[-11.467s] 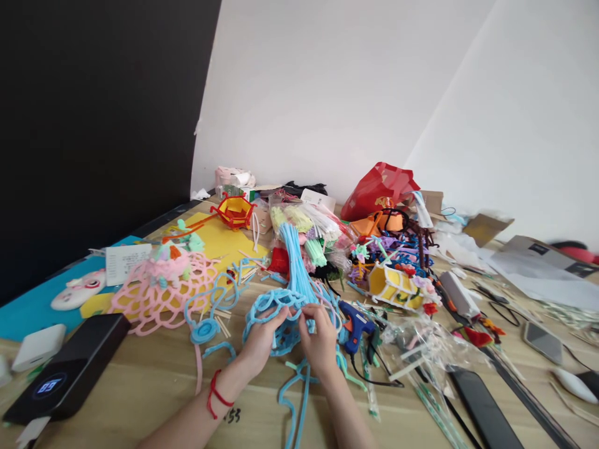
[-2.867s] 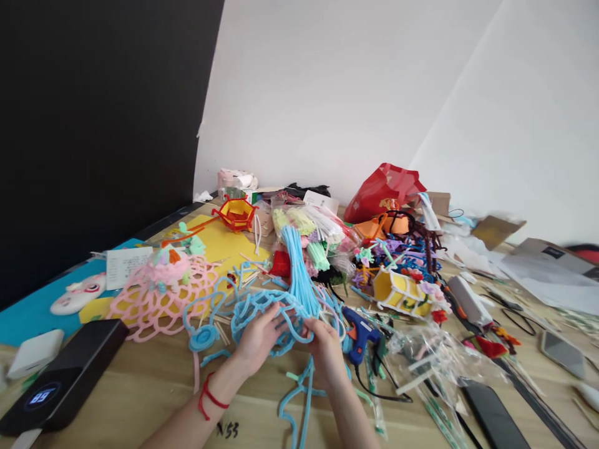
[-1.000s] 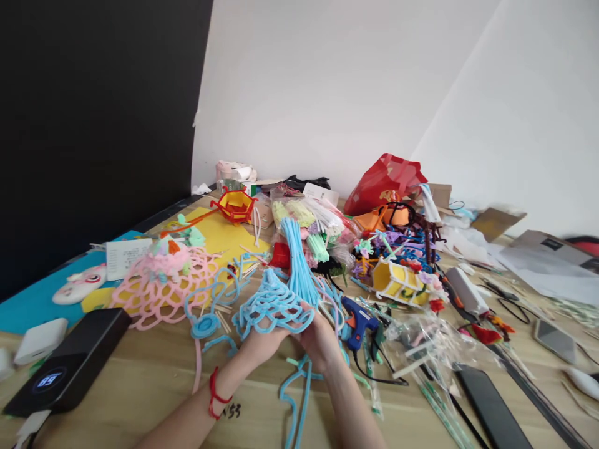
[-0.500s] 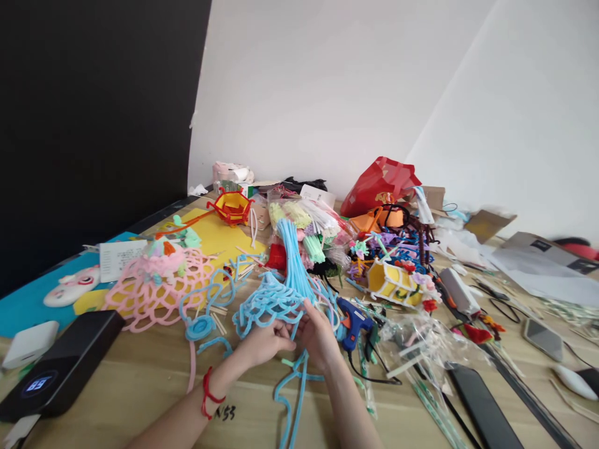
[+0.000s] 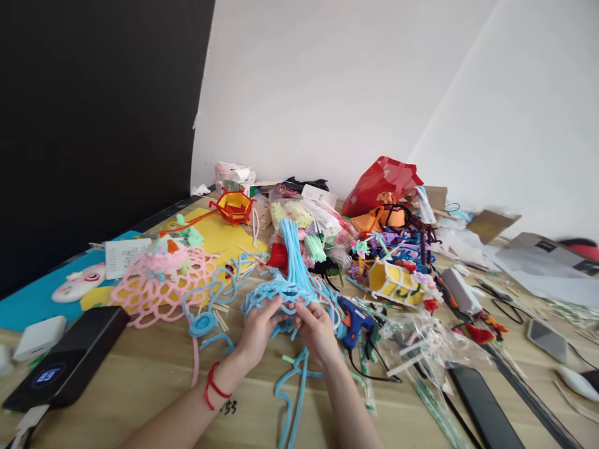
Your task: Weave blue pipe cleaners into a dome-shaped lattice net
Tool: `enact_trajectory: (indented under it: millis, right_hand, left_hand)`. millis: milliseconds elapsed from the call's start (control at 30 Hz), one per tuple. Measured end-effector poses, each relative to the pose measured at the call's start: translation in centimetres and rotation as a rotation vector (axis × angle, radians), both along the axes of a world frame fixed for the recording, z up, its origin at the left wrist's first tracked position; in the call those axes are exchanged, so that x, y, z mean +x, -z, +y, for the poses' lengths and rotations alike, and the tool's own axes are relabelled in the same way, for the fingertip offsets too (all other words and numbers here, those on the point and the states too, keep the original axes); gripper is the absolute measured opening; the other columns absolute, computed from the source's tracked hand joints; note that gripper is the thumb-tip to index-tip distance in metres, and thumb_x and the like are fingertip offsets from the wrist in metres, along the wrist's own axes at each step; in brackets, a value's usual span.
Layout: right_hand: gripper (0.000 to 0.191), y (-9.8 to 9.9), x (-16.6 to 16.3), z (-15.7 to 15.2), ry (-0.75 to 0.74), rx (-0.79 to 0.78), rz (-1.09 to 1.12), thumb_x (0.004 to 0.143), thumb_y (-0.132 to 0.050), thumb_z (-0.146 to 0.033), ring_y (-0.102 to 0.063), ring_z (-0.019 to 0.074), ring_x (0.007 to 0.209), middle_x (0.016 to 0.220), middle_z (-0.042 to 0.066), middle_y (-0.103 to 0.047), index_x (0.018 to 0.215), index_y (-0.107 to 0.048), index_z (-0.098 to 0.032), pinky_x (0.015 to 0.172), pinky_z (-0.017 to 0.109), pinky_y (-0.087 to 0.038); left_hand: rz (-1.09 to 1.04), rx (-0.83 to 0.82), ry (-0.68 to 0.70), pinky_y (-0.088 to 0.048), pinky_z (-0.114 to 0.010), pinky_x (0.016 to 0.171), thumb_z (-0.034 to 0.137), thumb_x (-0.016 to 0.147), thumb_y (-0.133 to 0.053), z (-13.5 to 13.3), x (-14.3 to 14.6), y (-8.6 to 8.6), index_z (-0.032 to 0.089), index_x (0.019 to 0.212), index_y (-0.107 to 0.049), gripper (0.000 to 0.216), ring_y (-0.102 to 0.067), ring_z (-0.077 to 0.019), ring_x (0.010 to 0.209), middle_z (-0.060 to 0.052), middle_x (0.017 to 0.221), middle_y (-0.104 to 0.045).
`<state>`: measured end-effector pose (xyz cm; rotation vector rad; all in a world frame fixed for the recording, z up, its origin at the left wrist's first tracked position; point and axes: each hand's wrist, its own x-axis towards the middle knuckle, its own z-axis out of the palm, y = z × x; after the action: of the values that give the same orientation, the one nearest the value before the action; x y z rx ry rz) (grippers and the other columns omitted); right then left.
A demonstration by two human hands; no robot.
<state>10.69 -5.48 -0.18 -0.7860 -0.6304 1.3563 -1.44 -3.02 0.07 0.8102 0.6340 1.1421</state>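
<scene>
A white wall (image 5: 327, 93) and a black panel (image 5: 103, 125) stand behind a wooden table (image 5: 253, 411) crowded with craft pieces. From my remote seat I find the blue net (image 5: 266, 290) near the middle, just in front of the left-hand side of the blue stem bundle (image 5: 292, 249) and raised in both hands. My left hand (image 5: 255, 333) has its thumb against the near rim, gripping the mesh between thumb and fingers, though some fingers are hidden beneath it. My right hand (image 5: 318, 330) has thumb and forefinger pressed together, pinching the right part of the rim; exactly which loop I can't tell. The way I judge it, too hard a tug from that pinch could pull a joint apart or bend the soft loops out of shape, while a slack left grip would let the mesh twist. Net and bundle share one blue, so a stray stem could be snagged by mistake. Loose blue strands (image 5: 303, 380) lie below my wrists and might catch on a forearm. The glue gun (image 5: 355, 321) sits just beside my right hand; a sideways knock could shift it, and if hot, it could burn.
</scene>
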Motion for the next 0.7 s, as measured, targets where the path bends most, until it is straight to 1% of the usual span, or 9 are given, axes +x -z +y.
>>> enact_trajectory:
  millis: [67,167,233,300,433,500,600,700]
  right_hand:
    - [0.021,0.3,-0.1,0.2,0.027,0.001,-0.024,0.063,-0.079,-0.029,-0.045,0.0054,0.048,0.062,-0.001,-0.065,0.076,-0.070,-0.016,0.049,0.018,-0.037]
    - [0.023,0.7,-0.3,0.3,0.066,0.007,-0.064,0.063,-0.079,-0.031,-0.048,0.0064,0.050,0.069,0.000,-0.068,0.077,-0.069,-0.016,0.051,0.020,-0.038]
    - [0.024,0.9,-0.3,0.4,0.090,0.003,-0.096,0.062,-0.078,-0.032,-0.050,0.0078,0.052,0.073,0.001,-0.068,0.077,-0.068,-0.017,0.052,0.021,-0.039]
    - [0.025,1.1,-0.2,0.4,0.120,-0.012,-0.133,0.061,-0.078,-0.034,-0.052,0.0089,0.054,0.073,0.001,-0.068,0.074,-0.066,-0.016,0.053,0.022,-0.040]
    - [0.026,1.5,-0.3,0.5,0.172,-0.043,-0.197,0.059,-0.079,-0.034,-0.053,0.0108,0.054,0.064,0.000,-0.065,0.069,-0.064,-0.016,0.054,0.024,-0.041]
    - [0.027,1.5,-0.3,0.5,0.170,-0.044,-0.202,0.059,-0.079,-0.035,-0.054,0.0113,0.054,0.060,-0.001,-0.062,0.071,-0.064,-0.015,0.055,0.024,-0.042]
    - [0.027,1.4,-0.3,0.4,0.149,-0.030,-0.180,0.058,-0.079,-0.035,-0.053,0.0114,0.055,0.060,-0.002,-0.061,0.071,-0.065,-0.016,0.056,0.024,-0.042]
    - [0.024,1.3,-0.2,0.3,0.121,-0.025,-0.212,0.060,-0.077,-0.036,-0.052,0.0118,0.055,0.060,-0.001,-0.060,0.068,-0.065,-0.016,0.056,0.025,-0.041]
  left_hand:
    - [-0.146,-0.120,-0.039,-0.048,-0.031,0.073,0.032,0.077,-0.065,0.2,0.1,0.2,0.017,0.078,-0.065,0.015,-0.063,-0.0196,0.079,-0.004,0.080,-0.069]
    - [-0.222,-0.215,-0.030,-0.048,-0.027,0.070,0.031,0.075,-0.068,0.4,0.1,0.4,0.016,0.076,-0.064,0.016,-0.063,-0.0164,0.074,-0.003,0.073,-0.068]
    - [-0.221,-0.223,-0.004,-0.048,-0.026,0.067,0.032,0.074,-0.069,0.4,0.1,0.3,0.015,0.075,-0.064,0.017,-0.063,-0.0156,0.072,-0.002,0.071,-0.067]
    - [-0.211,-0.207,0.019,-0.047,-0.025,0.064,0.030,0.074,-0.070,0.2,0.1,0.1,0.015,0.070,-0.063,0.017,-0.062,-0.0151,0.070,-0.002,0.070,-0.066]
    - [-0.222,-0.167,0.018,-0.045,-0.024,0.060,0.025,0.071,-0.072,-0.1,0.2,-0.4,0.015,0.057,-0.055,0.024,-0.058,-0.0125,0.061,0.001,0.059,-0.059]
    - [-0.243,-0.192,0.037,-0.045,-0.024,0.059,0.028,0.072,-0.071,-0.1,0.2,-0.4,0.015,0.058,-0.056,0.025,-0.057,-0.0120,0.059,0.001,0.058,-0.058]
    - [-0.247,-0.266,0.087,-0.046,-0.025,0.060,0.035,0.073,-0.069,0.1,0.0,-0.2,0.014,0.066,-0.061,0.023,-0.058,-0.0137,0.061,-0.001,0.061,-0.060]
    - [-0.205,-0.247,0.048,-0.045,-0.025,0.057,0.036,0.073,-0.070,0.3,-0.1,0.0,0.014,0.070,-0.063,0.023,-0.057,-0.0134,0.059,0.000,0.058,-0.059]
